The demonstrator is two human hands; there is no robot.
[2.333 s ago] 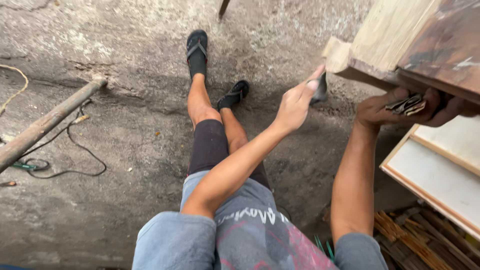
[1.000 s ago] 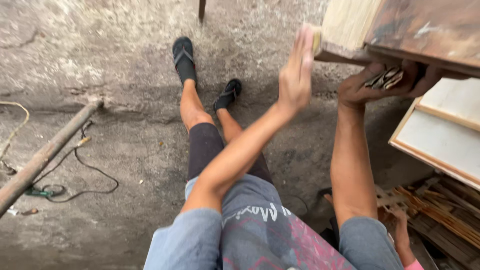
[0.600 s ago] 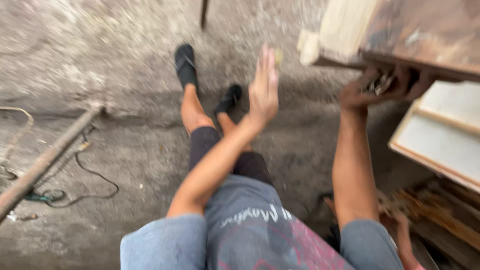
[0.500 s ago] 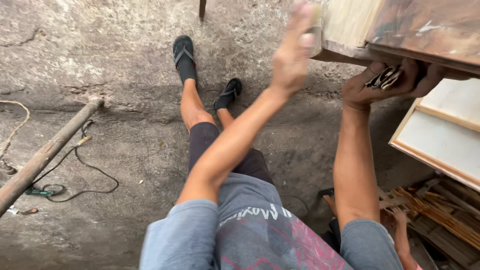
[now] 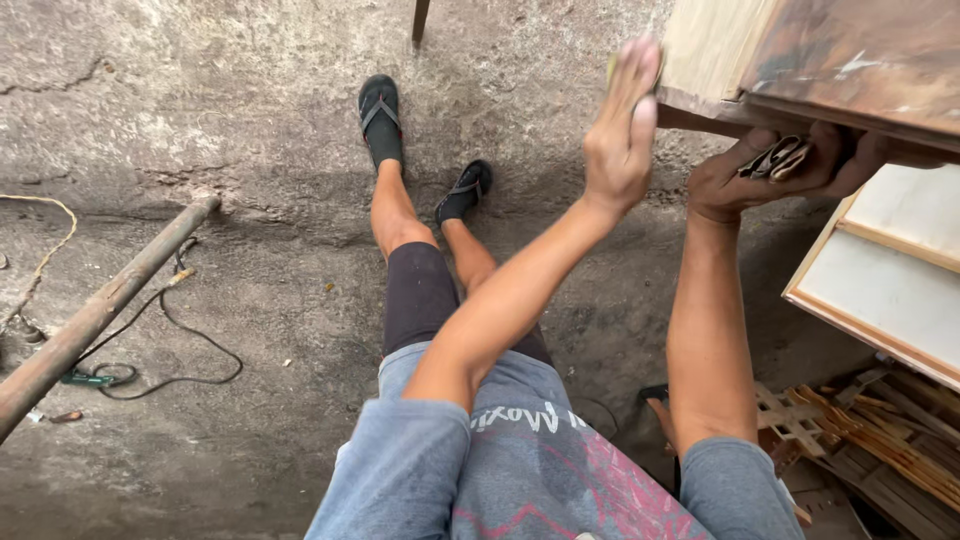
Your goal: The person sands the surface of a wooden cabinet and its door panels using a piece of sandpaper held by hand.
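Observation:
I sit on a concrete floor with my legs stretched out. My left hand (image 5: 620, 140) is raised against the end edge of a pale wooden piece (image 5: 715, 45) at the top right. Its fingers press a small pale piece (image 5: 612, 68), which is blurred, against the wood. My right hand (image 5: 760, 175) grips the underside of the same wooden piece, below its dark stained top (image 5: 870, 55). Several folded dark sheets (image 5: 775, 158) are pinched in its fingers.
A rusty metal pipe (image 5: 95, 315) lies at the left with a black cable (image 5: 185, 340) beside it. White framed panels (image 5: 890, 280) lean at the right above a pile of wooden slats (image 5: 865, 440). A dark furniture leg (image 5: 420, 20) stands at the top.
My left hand has swung away from the wood edge and back to it, in a rubbing stroke. My right hand has kept its grip under the wooden piece.

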